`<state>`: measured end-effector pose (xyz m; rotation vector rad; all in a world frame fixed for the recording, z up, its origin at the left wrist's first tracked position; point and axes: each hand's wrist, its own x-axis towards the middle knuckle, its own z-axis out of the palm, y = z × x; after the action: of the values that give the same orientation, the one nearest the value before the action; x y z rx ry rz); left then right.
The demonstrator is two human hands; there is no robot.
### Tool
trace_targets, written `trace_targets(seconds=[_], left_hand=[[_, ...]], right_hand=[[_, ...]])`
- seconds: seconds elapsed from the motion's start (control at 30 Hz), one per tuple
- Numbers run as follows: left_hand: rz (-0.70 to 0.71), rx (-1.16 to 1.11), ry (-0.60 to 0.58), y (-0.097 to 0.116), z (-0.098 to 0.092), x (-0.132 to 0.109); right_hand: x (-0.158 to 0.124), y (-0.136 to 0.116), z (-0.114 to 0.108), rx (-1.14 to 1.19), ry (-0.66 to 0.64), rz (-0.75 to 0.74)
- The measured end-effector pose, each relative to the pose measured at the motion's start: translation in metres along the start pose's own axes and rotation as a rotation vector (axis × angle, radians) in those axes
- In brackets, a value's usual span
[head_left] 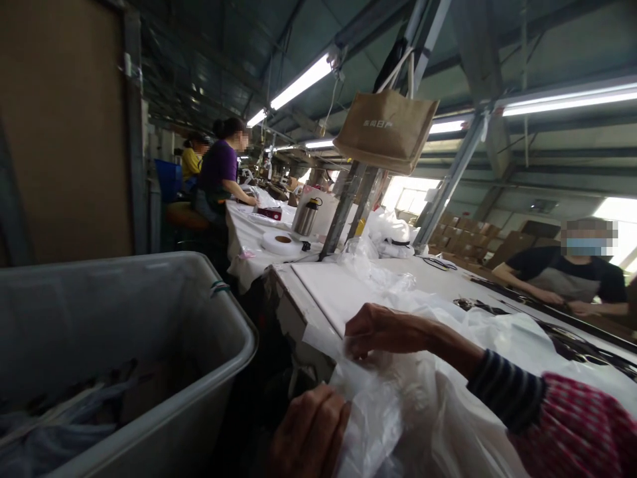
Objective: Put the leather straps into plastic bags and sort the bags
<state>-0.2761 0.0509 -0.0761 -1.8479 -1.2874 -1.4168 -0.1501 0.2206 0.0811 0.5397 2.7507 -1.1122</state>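
A clear, crinkled plastic bag (371, 415) hangs over the near edge of the white worktable (318, 285). My left hand (311, 431), at the bottom of the view, has its fingers curled round the left side of the bag. Above it and further right, my right hand (383, 328) is closed with its fingers pointing down into the upper part of the bag. Its fingertips are partly blurred. More white plastic sheeting (452, 398) spreads under my right forearm, and what lies beneath it cannot be made out.
A large grey bin (209, 398) with bundled items stands at left. On the tables are a tape roll (279, 243), a steel flask (306, 218) and dark straps (572, 342). A brown bag (387, 129) hangs from a post. Co-workers sit at left (219, 162) and right (572, 282).
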Motion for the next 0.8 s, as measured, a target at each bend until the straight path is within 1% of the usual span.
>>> trace_targets(seconds=[0.1, 0.2, 0.27, 0.3, 0.33, 0.37, 0.47, 0.5, 0.57, 0.67, 0.7, 0.8], left_hand=[[-0.04, -0.038, 0.011, -0.003, 0.006, -0.007], [0.014, -0.112, 0.064, -0.011, 0.014, -0.012], [0.052, -0.17, 0.064, -0.015, 0.016, -0.012], [0.037, -0.2, 0.049, -0.016, 0.015, -0.012], [-0.011, -0.225, 0.032, -0.016, 0.014, -0.011], [-0.088, -0.245, 0.018, -0.014, 0.011, -0.009], [-0.371, -0.29, -0.002, -0.008, 0.004, -0.004], [-0.433, -0.308, -0.013, -0.006, 0.002, -0.002], [-0.502, -0.34, -0.039, -0.006, 0.0, 0.004], [-0.497, -0.346, -0.051, -0.014, -0.001, 0.013], [-0.473, -0.355, -0.063, -0.017, -0.002, 0.016], [-0.359, -0.469, -0.157, -0.024, -0.005, 0.024]], right_hand=[[-0.012, -0.007, 0.004, -0.128, -0.001, -0.061], [-0.019, -0.011, 0.008, -0.158, 0.006, -0.087], [-0.02, -0.009, 0.013, -0.204, 0.035, -0.092], [-0.021, -0.007, 0.016, -0.231, 0.062, -0.098], [-0.021, -0.006, 0.018, -0.252, 0.089, -0.109], [-0.021, -0.005, 0.02, -0.258, 0.108, -0.118], [-0.021, -0.006, 0.024, -0.197, 0.147, -0.122], [-0.021, -0.008, 0.024, -0.168, 0.159, -0.117], [-0.02, -0.012, 0.023, -0.131, 0.176, -0.115], [-0.016, -0.016, 0.021, -0.138, 0.139, -0.136], [-0.014, -0.015, 0.021, -0.163, 0.12, -0.147], [-0.008, -0.011, 0.021, -0.263, 0.097, -0.196]])
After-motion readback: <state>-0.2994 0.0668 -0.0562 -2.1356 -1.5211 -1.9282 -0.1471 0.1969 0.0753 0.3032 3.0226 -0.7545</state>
